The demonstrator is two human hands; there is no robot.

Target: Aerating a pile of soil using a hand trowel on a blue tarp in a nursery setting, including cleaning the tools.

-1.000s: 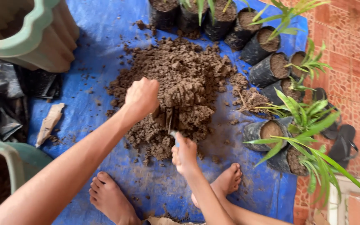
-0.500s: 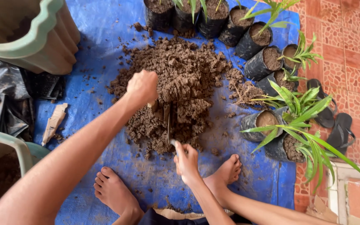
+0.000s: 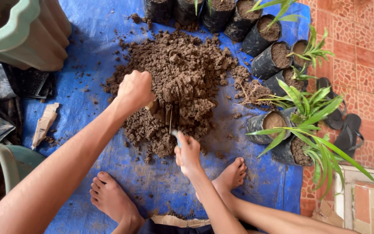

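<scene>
Black nursery bags with soil and seedlings stand far right of the soil heap; left hand fingers closed in soil, right hand gripping a trowel.

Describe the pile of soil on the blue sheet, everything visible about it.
The soil pile is a loose brown heap of crumbly clods, lying on the blue tarp with crumbs scattered around it. The left hand presses into its near edge; the right hand holds a thin tool stuck into that edge. Black nursery bags ring its far and right sides.
</scene>
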